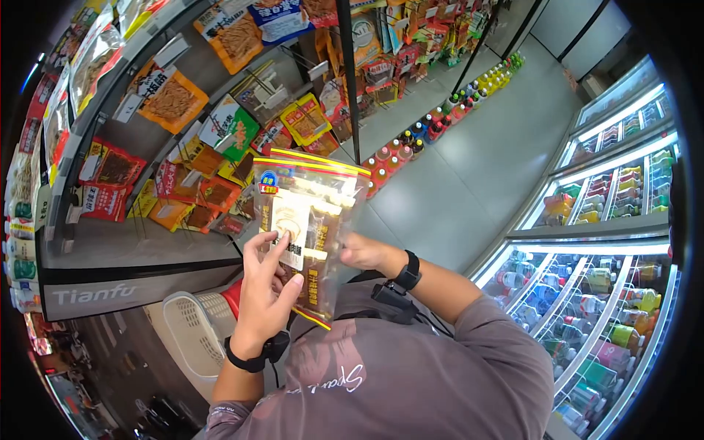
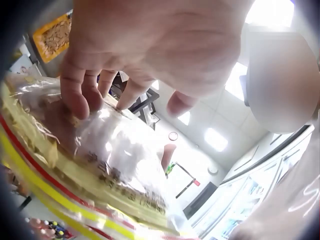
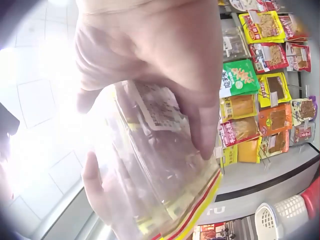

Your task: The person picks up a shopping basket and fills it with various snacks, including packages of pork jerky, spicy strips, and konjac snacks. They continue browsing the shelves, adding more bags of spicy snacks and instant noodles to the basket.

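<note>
A clear jerky bag [image 1: 323,227] with red and yellow edges and a white label is held up before the chest, slightly tilted. My right hand [image 1: 370,253] grips it from the right side; its fingers go behind the bag in the head view. In the right wrist view the right hand's fingers [image 3: 202,132] lie along the back of the bag, by a printed panel. My left hand [image 1: 268,293] is at the bag's front, fingertips touching the label and thumb spread away. The left wrist view shows the left fingers [image 2: 75,95] resting on the shiny plastic.
Packaged snacks [image 1: 172,99] hang on hooks along a curved shelf at the left. Below stands a pale plastic basket [image 1: 194,334]. Drink bottles [image 1: 433,128] line the floor ahead. Lit glass-door coolers [image 1: 587,293] stand at the right, beyond a grey tiled floor [image 1: 469,183].
</note>
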A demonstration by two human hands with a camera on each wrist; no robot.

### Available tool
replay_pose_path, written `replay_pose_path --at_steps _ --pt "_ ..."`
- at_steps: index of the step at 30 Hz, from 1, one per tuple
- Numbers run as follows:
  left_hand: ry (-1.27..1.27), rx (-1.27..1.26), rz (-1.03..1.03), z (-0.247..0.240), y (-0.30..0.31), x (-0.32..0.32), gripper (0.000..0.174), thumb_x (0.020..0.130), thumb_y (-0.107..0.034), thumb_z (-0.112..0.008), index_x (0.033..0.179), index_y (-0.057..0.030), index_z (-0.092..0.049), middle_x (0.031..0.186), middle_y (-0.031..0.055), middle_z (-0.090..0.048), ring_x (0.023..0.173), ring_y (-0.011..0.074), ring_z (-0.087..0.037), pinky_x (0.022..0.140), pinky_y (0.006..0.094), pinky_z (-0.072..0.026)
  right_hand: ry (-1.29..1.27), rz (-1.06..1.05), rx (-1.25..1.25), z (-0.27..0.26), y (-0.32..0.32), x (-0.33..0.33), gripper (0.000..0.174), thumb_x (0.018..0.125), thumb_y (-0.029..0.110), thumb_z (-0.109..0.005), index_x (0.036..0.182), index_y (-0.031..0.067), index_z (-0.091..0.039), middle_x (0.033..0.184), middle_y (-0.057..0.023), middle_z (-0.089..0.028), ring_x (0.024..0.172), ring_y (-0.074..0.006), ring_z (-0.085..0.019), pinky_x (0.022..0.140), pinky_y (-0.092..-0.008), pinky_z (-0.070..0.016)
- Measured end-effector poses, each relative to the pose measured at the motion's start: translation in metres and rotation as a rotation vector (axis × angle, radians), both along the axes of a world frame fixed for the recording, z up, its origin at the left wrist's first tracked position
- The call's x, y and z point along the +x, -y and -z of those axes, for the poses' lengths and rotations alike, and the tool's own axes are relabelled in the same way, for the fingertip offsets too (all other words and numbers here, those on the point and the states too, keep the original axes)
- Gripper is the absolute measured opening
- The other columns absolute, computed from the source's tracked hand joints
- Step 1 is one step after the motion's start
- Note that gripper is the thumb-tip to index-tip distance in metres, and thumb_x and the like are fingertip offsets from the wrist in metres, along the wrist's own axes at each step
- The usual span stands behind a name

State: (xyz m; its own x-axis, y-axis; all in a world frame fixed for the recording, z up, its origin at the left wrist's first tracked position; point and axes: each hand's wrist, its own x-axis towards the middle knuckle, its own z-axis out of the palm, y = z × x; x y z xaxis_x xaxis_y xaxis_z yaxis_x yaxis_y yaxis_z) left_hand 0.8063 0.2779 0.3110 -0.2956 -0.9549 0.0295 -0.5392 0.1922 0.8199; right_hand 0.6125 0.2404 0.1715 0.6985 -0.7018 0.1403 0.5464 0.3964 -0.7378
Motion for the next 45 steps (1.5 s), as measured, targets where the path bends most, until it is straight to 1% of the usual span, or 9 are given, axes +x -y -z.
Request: replay_pose_path --at_steps 7,11,15,17,21,28,30,38,45 --pt "-0.013 0.002 0.053 0.012 0.009 -0.003 0.042 0.070 0.008 -0.068 0.110 0.0015 -0.058 0.113 0.0066 -0.048 0.069 0.0047 -0.045 0.054 0.0162 -0.0377 0.324 -0.124 0.236 0.031 -0.011 -0.021 0.071 0.087 0.035 -0.063 0.141 0.0002 -0.032 0.140 -0.0133 -0.044 0.128 -0.0245 -0.043 0.108 -0.0418 -0.0320" --pt "0.051 0.003 -0.189 0.025 0.022 0.016 0.054 0.068 -0.008 -0.071 0.118 -0.0039 -0.052 0.112 0.0052 -0.048 0.089 0.0128 -0.044 0.073 0.0238 -0.0383 0.382 -0.048 0.360 0.037 -0.016 -0.020 0.061 0.088 0.031 -0.059 0.136 -0.0015 -0.040 0.136 -0.0136 -0.049 0.124 -0.0238 -0.048 0.107 -0.0397 -0.0336" --pt "-0.367 0.253 -0.305 0.052 0.024 0.024 0.073 0.078 -0.023 -0.068 0.139 -0.0033 -0.033 0.136 0.0105 -0.042 0.120 0.0201 -0.043 0.099 0.0309 -0.0361 0.352 -0.062 0.351 0.042 -0.013 -0.023 0.058 0.089 0.029 -0.057 0.135 -0.0023 -0.041 0.134 -0.0135 -0.051 0.122 -0.0240 -0.049 0.106 -0.0391 -0.0352" --pt "-0.713 0.742 -0.228 0.064 0.019 0.042 0.078 0.082 -0.031 -0.066 0.142 0.0012 -0.027 0.143 0.0130 -0.037 0.129 0.0219 -0.039 0.107 0.0343 -0.0313 0.385 -0.051 0.420 0.042 -0.012 -0.019 0.055 0.090 0.026 -0.055 0.136 -0.0016 -0.040 0.133 -0.0133 -0.052 0.121 -0.0232 -0.051 0.104 -0.0384 -0.0377" --pt "-0.821 0.909 -0.093 0.080 0.013 0.059 0.079 0.082 -0.031 -0.065 0.142 0.0032 -0.026 0.139 0.0130 -0.043 0.126 0.0230 -0.043 0.106 0.0352 -0.0333 0.402 -0.049 0.495 0.046 -0.009 -0.015 0.052 0.091 0.024 -0.053 0.136 -0.0007 -0.041 0.132 -0.0131 -0.052 0.119 -0.0222 -0.053 0.102 -0.0372 -0.0399" --pt "-0.841 0.822 -0.197 0.083 0.012 0.045 0.075 0.082 -0.024 -0.066 0.141 0.0019 -0.028 0.137 0.0136 -0.045 0.126 0.0245 -0.044 0.106 0.0376 -0.0340 0.243 -0.031 0.553 0.031 0.003 -0.006 0.049 0.097 0.027 -0.047 0.136 -0.0025 -0.039 0.127 -0.0130 -0.056 0.114 -0.0218 -0.056 0.101 -0.0358 -0.0418" --pt "-0.838 0.735 -0.207 0.082 0.014 0.041 0.071 0.083 -0.019 -0.067 0.140 0.0000 -0.030 0.133 0.0127 -0.048 0.123 0.0236 -0.047 0.105 0.0376 -0.0359 0.072 0.257 0.485 0.021 0.007 0.000 0.055 0.095 0.027 -0.054 0.139 0.0002 -0.033 0.124 -0.0094 -0.056 0.111 -0.0143 -0.055 0.096 -0.0310 -0.0443" --pt "-0.726 0.690 -0.271 0.096 0.012 0.062 0.083 0.075 -0.033 -0.079 0.137 -0.0029 -0.033 0.126 0.0087 -0.054 0.115 0.0197 -0.054 0.098 0.0346 -0.0430 -0.190 0.339 0.157 0.044 -0.004 0.020 0.062 0.086 0.023 -0.070 0.133 0.0003 -0.036 0.121 -0.0100 -0.055 0.111 -0.0151 -0.053 0.096 -0.0306 -0.0428" --pt "-0.774 0.671 -0.237 0.103 0.003 0.094 0.083 0.075 -0.039 -0.077 0.136 -0.0017 -0.035 0.128 0.0074 -0.053 0.115 0.0181 -0.052 0.099 0.0339 -0.0407 -0.258 0.324 0.238 0.027 -0.005 0.029 0.057 0.087 0.016 -0.068 0.132 -0.0011 -0.038 0.125 -0.0092 -0.053 0.114 -0.0156 -0.052 0.097 -0.0314 -0.0417"
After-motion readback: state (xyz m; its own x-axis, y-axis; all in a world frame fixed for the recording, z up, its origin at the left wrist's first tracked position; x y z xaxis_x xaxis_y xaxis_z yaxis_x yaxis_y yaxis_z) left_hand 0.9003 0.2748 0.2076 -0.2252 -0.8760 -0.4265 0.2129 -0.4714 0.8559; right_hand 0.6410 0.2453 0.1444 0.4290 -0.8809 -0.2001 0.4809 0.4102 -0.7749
